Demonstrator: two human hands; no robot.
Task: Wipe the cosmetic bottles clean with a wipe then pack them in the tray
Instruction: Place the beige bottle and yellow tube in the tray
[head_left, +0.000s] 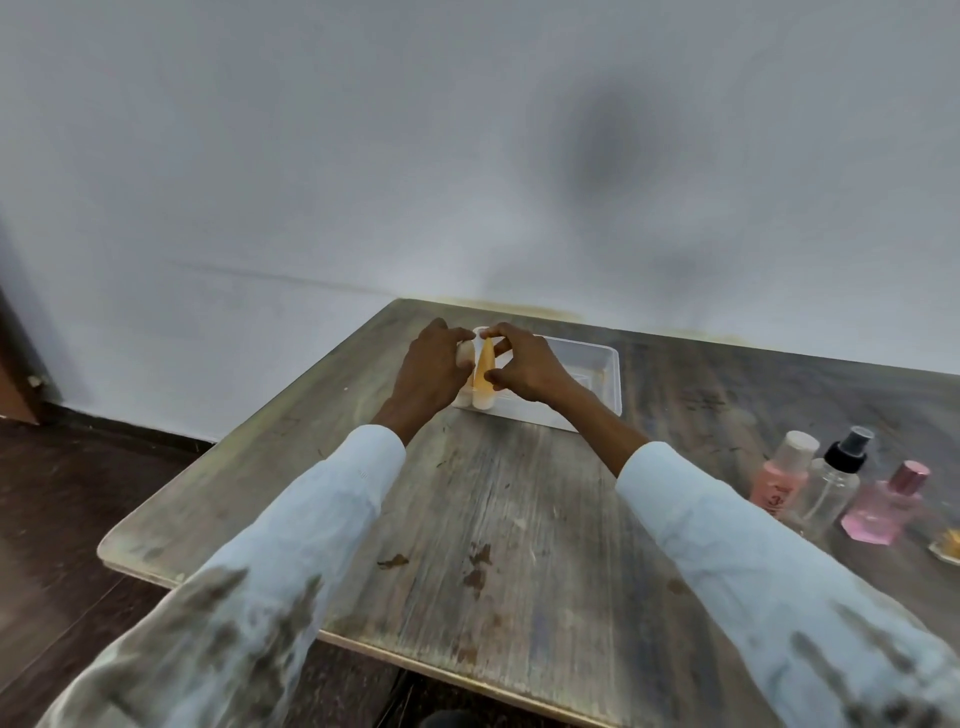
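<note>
A clear plastic tray (608, 374) sits at the far middle of the table. At its left end stands an orange tube (485, 371) with a white cap, pinched by my right hand (524, 371) between thumb and fingers. My left hand (434, 371) curls round a pale bottle (101, 352) just left of the tube; most of that bottle is hidden behind the hand. A pink bottle with a white cap (784, 475), a clear spray bottle with a black top (834, 480) and a pink perfume bottle (885, 506) stand at the right. No wipe is visible.
The worn wooden table (493, 519) has its left edge and near edge close by, with dark floor beyond. A small yellowish item (948, 551) lies at the right frame border. A white wall rises right behind the tray.
</note>
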